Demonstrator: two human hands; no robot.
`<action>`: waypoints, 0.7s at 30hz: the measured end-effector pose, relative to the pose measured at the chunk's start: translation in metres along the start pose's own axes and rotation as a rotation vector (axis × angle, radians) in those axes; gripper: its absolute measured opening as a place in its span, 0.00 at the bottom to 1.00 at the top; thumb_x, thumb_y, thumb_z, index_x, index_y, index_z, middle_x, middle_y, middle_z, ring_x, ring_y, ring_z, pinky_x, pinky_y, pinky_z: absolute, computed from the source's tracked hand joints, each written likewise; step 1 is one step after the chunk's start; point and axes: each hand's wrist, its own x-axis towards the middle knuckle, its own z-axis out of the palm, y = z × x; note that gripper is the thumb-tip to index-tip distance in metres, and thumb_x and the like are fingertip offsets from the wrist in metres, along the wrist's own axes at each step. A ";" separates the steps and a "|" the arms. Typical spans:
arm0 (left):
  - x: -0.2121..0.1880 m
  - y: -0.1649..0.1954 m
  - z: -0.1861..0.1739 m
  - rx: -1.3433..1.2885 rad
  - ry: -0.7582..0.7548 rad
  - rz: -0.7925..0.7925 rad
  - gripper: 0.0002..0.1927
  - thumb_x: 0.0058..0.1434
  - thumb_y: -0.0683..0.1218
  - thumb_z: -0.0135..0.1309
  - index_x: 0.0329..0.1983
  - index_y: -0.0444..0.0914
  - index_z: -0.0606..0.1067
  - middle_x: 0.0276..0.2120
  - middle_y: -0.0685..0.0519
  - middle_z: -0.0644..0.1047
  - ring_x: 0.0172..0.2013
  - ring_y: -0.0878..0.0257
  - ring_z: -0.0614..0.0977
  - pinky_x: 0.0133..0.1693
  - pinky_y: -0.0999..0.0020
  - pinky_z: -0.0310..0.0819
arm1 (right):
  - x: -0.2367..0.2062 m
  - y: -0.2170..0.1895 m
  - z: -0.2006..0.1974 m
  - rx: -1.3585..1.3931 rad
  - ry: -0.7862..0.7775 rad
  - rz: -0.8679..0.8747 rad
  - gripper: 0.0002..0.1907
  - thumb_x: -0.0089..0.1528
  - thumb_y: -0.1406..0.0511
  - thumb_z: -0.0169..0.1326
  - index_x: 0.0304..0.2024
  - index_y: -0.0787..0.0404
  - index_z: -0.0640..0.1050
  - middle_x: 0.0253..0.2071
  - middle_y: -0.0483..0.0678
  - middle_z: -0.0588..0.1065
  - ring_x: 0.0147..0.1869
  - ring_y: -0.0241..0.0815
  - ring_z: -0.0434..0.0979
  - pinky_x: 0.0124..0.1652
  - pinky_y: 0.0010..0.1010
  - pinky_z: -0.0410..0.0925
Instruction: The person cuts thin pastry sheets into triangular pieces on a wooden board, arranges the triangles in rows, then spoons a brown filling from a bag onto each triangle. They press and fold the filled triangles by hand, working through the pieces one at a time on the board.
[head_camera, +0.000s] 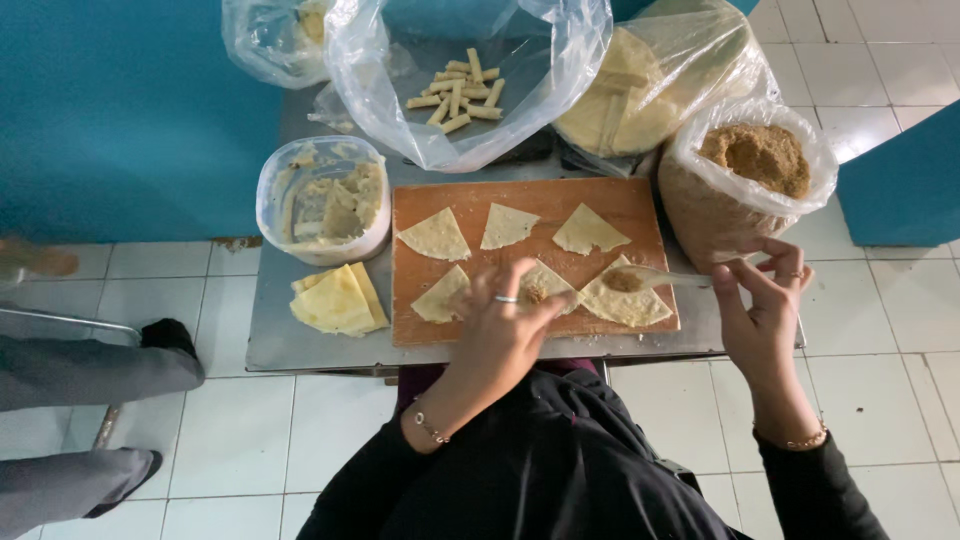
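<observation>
Triangular wrappers (505, 262) lie on the wooden board (640, 205) at frame centre as the right hand (762, 310) pinches a loaded spoon (650, 279) and the left hand (505, 325), fingers loose, steadies one wrapper; filling is best kept central.

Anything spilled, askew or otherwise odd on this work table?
Nothing spilled. The wrapper triangles lie flat on the wooden board, the right hand holds a filled spoon level, and the left hand rests on a triangle. Only the plastic tub looks smeared inside.
</observation>
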 end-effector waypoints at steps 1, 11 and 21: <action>0.004 0.007 0.008 0.023 -0.035 0.010 0.18 0.59 0.43 0.60 0.52 0.54 0.83 0.63 0.49 0.64 0.60 0.46 0.67 0.59 0.45 0.57 | -0.004 0.005 -0.004 -0.003 0.010 -0.006 0.06 0.69 0.63 0.59 0.42 0.58 0.83 0.59 0.47 0.70 0.56 0.45 0.59 0.62 0.38 0.56; 0.031 0.037 0.045 0.042 -0.179 0.041 0.30 0.59 0.38 0.53 0.63 0.57 0.78 0.66 0.44 0.63 0.58 0.45 0.68 0.51 0.48 0.57 | -0.007 0.024 -0.004 0.043 -0.010 -0.061 0.04 0.64 0.64 0.60 0.40 0.54 0.83 0.60 0.47 0.69 0.61 0.46 0.58 0.60 0.37 0.55; 0.024 0.032 0.056 0.115 -0.156 0.049 0.24 0.62 0.40 0.52 0.61 0.49 0.78 0.67 0.43 0.64 0.60 0.47 0.68 0.55 0.50 0.54 | -0.007 0.022 -0.004 0.030 -0.029 -0.067 0.04 0.65 0.63 0.59 0.40 0.51 0.83 0.60 0.46 0.69 0.60 0.46 0.56 0.59 0.37 0.54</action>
